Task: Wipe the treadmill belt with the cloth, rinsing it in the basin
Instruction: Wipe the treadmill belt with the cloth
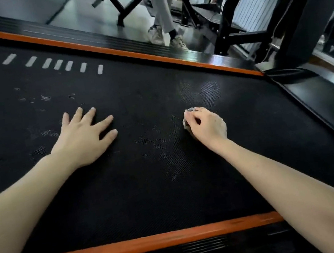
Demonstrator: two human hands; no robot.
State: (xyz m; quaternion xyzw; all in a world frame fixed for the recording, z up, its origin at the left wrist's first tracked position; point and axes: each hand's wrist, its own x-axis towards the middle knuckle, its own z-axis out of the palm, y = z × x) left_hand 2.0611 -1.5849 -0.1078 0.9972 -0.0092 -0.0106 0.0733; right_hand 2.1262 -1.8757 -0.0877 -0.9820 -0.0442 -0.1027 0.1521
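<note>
Right now your left hand (84,136) lies flat on the black treadmill belt (151,196), left of the frame's centre, fingers straight and spread, holding nothing. Your right hand (207,124), right of centre, has its fingers curled round a small bunched grey cloth (187,118) and presses it against the belt; only the cloth's edge peeks out by your knuckles. Pale scuffs mark the belt between and beyond your hands. An orange side rail (103,48) crosses the upper frame, and beyond it another person's trouser legs (160,9) stand on the floor.
</note>
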